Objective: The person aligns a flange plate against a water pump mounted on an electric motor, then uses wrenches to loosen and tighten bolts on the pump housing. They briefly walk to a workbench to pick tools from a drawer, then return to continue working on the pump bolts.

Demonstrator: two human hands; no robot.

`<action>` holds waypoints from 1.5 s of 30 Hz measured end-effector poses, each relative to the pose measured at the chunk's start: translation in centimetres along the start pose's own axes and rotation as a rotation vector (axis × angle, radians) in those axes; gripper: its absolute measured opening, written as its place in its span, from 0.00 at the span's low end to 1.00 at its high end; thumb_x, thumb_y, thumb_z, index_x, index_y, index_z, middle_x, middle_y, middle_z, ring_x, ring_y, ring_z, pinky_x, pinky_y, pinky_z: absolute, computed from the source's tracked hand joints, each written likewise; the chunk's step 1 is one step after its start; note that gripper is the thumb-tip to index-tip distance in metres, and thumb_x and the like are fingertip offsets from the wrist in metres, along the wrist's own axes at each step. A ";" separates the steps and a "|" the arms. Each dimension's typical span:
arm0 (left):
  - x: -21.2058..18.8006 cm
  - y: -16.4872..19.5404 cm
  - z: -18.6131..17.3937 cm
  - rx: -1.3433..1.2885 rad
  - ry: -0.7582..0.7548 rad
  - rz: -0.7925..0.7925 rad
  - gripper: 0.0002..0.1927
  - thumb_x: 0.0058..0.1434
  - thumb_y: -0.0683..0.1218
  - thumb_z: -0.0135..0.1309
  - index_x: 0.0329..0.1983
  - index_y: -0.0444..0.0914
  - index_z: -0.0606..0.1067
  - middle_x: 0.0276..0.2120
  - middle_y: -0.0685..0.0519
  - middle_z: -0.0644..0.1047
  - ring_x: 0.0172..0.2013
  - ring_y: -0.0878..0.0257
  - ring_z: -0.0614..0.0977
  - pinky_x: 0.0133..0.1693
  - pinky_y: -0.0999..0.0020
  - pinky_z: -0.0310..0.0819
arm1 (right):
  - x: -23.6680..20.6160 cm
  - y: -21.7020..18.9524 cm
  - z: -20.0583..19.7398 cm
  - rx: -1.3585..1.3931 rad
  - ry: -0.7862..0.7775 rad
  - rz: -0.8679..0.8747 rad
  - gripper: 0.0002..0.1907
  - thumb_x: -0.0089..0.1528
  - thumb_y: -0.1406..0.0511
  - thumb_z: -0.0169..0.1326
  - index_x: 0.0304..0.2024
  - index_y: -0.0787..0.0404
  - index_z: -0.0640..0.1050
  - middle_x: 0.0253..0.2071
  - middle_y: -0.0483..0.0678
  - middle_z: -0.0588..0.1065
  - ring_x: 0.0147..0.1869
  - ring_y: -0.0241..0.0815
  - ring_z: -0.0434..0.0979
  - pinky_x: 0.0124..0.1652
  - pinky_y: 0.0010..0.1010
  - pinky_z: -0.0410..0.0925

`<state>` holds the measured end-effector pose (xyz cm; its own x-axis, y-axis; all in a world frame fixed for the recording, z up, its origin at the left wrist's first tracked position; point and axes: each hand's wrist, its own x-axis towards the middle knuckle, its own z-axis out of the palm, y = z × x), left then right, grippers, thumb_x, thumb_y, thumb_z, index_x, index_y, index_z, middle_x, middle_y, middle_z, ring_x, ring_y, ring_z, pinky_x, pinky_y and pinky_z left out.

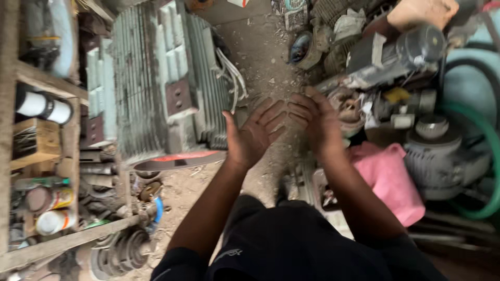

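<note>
Dark trousers are filling the bottom of my view, and above them I am seeing both forearms reaching forward over the dusty earthen floor (260, 57). My left hand (253, 136) is turning palm up, its fingers (272, 115) spread slightly apart and gripping nothing. My right hand (319, 120) is lying just beside it, fingertips overlapping the left ones, fingers loosely together and likewise holding nothing. Both hands are hovering between the big grey ribbed electric motor housing (166, 78) on the left and a heap of worn motor parts on the right, where a crumpled pink cloth (388, 179) is sitting just beside my right forearm. A green hose (487, 156) is curving round a grey round-topped motor (442, 156) farther right. On the wooden shelf (52, 86) at far left, a white cylindrical tin (44, 106) is lying on its side, and a small wooden box (34, 140) is holding dark metal pieces I cannot identify. Below them, two small tins (52, 208) are lying, contents hidden.
</note>
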<state>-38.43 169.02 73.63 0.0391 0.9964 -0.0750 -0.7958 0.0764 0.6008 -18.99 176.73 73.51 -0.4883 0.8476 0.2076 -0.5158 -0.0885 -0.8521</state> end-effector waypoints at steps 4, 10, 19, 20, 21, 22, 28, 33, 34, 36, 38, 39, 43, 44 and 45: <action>8.5 2.7 -2.0 0.065 0.046 -0.050 0.65 0.52 0.86 0.27 0.80 0.37 0.48 0.77 0.42 0.54 0.75 0.42 0.57 0.72 0.37 0.48 | 7.8 3.3 -0.1 -1.060 -0.059 -0.587 0.30 0.72 0.52 0.54 0.69 0.65 0.67 0.69 0.64 0.68 0.74 0.63 0.70 0.70 0.52 0.63; 22.1 6.7 -7.8 -0.017 0.021 -0.146 0.63 0.55 0.86 0.26 0.80 0.39 0.50 0.78 0.41 0.53 0.76 0.39 0.54 0.70 0.37 0.49 | 24.8 14.2 -6.2 -1.239 -0.314 -0.634 0.36 0.65 0.45 0.52 0.66 0.60 0.68 0.65 0.61 0.67 0.69 0.64 0.67 0.66 0.60 0.58; 47.6 18.1 -23.4 1.279 0.223 0.542 0.50 0.62 0.78 0.36 0.78 0.42 0.55 0.75 0.45 0.58 0.74 0.46 0.60 0.70 0.46 0.55 | 56.9 22.7 -7.3 -0.437 -0.088 0.605 0.41 0.66 0.41 0.43 0.73 0.57 0.63 0.72 0.56 0.65 0.73 0.55 0.68 0.63 0.48 0.67; 50.6 18.3 -26.6 1.220 0.291 0.490 0.49 0.63 0.76 0.37 0.77 0.42 0.56 0.74 0.45 0.59 0.73 0.46 0.61 0.69 0.46 0.56 | 58.5 21.9 -6.8 -0.356 -0.082 0.685 0.41 0.67 0.41 0.43 0.73 0.57 0.62 0.72 0.56 0.66 0.73 0.54 0.69 0.63 0.48 0.68; 53.6 18.6 -30.0 1.127 0.363 0.413 0.47 0.64 0.75 0.39 0.76 0.42 0.57 0.73 0.44 0.60 0.72 0.46 0.63 0.68 0.46 0.58 | 60.9 21.9 -6.0 -0.263 -0.093 0.719 0.41 0.67 0.41 0.42 0.73 0.57 0.62 0.71 0.56 0.66 0.73 0.54 0.69 0.62 0.47 0.69; 56.6 18.8 -33.1 0.991 0.433 0.296 0.46 0.64 0.74 0.40 0.76 0.41 0.57 0.72 0.44 0.61 0.71 0.46 0.64 0.68 0.46 0.59 | 64.6 21.2 -6.3 -0.318 -0.097 0.598 0.40 0.68 0.42 0.43 0.73 0.58 0.62 0.71 0.57 0.66 0.73 0.54 0.69 0.63 0.47 0.68; 68.8 19.8 -43.8 0.271 0.419 -0.163 0.44 0.70 0.73 0.42 0.75 0.37 0.62 0.67 0.41 0.70 0.66 0.46 0.71 0.66 0.47 0.63 | 77.4 19.0 -5.9 -0.942 -0.436 0.089 0.39 0.68 0.43 0.52 0.70 0.62 0.64 0.68 0.62 0.66 0.66 0.58 0.73 0.56 0.42 0.69; 78.9 30.2 -39.7 -0.450 0.274 0.154 0.49 0.67 0.77 0.38 0.76 0.37 0.59 0.67 0.43 0.68 0.67 0.46 0.68 0.66 0.48 0.61 | 93.0 28.0 -4.8 -1.099 -0.909 -0.694 0.48 0.54 0.39 0.55 0.65 0.63 0.66 0.63 0.63 0.67 0.63 0.66 0.70 0.57 0.59 0.66; 80.1 32.8 -37.9 -0.428 0.399 0.265 0.50 0.63 0.78 0.38 0.74 0.38 0.60 0.68 0.42 0.68 0.67 0.45 0.67 0.66 0.49 0.61 | 96.2 29.0 -5.5 -1.189 -0.900 -0.693 0.45 0.55 0.41 0.54 0.64 0.62 0.67 0.63 0.61 0.68 0.64 0.66 0.70 0.58 0.60 0.66; 80.0 39.6 -36.9 -0.382 0.256 0.365 0.52 0.66 0.79 0.38 0.78 0.37 0.61 0.69 0.40 0.66 0.67 0.44 0.64 0.65 0.52 0.58 | 104.1 32.0 -6.1 -1.349 -0.854 -0.756 0.40 0.56 0.45 0.52 0.63 0.61 0.69 0.62 0.59 0.71 0.67 0.65 0.71 0.60 0.63 0.65; 80.2 46.1 -36.9 -0.042 0.267 0.554 0.51 0.68 0.79 0.39 0.79 0.37 0.60 0.72 0.40 0.63 0.71 0.45 0.61 0.69 0.53 0.52 | 110.3 34.6 -5.4 -1.351 -0.758 -0.383 0.36 0.66 0.40 0.46 0.66 0.57 0.71 0.65 0.56 0.72 0.68 0.59 0.72 0.64 0.52 0.68; 80.5 48.3 -37.0 0.343 0.394 0.721 0.51 0.68 0.78 0.39 0.78 0.37 0.61 0.72 0.41 0.63 0.70 0.45 0.61 0.68 0.53 0.53 | 112.4 34.9 -5.2 -1.364 -0.731 -0.173 0.36 0.71 0.38 0.42 0.67 0.56 0.72 0.66 0.55 0.73 0.69 0.57 0.73 0.67 0.46 0.69; 84.2 55.4 -42.3 1.391 0.818 0.802 0.49 0.67 0.77 0.38 0.77 0.38 0.62 0.72 0.41 0.64 0.69 0.46 0.63 0.67 0.52 0.54 | 117.6 39.4 2.7 -0.248 -0.696 0.847 0.40 0.69 0.39 0.44 0.70 0.60 0.66 0.69 0.57 0.68 0.71 0.57 0.69 0.68 0.48 0.64; 85.2 57.0 -45.0 1.382 0.888 0.767 0.49 0.67 0.77 0.38 0.76 0.38 0.62 0.72 0.42 0.64 0.69 0.46 0.64 0.67 0.52 0.55 | 119.1 39.9 4.9 -0.135 -0.743 0.863 0.41 0.69 0.39 0.44 0.71 0.61 0.65 0.70 0.57 0.67 0.72 0.57 0.68 0.69 0.49 0.62; 85.8 58.5 -48.2 1.296 0.969 0.720 0.48 0.67 0.77 0.38 0.76 0.38 0.62 0.71 0.42 0.65 0.69 0.47 0.64 0.67 0.52 0.55 | 120.6 40.4 7.1 -0.045 -0.797 0.836 0.41 0.69 0.39 0.45 0.71 0.61 0.63 0.71 0.58 0.66 0.73 0.57 0.67 0.70 0.49 0.61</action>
<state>-110.78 257.20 64.02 -0.7902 0.5019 0.3516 0.4703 0.1289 0.8730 -103.77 271.65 67.52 -0.9793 -0.0389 -0.1985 0.1955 -0.4340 -0.8794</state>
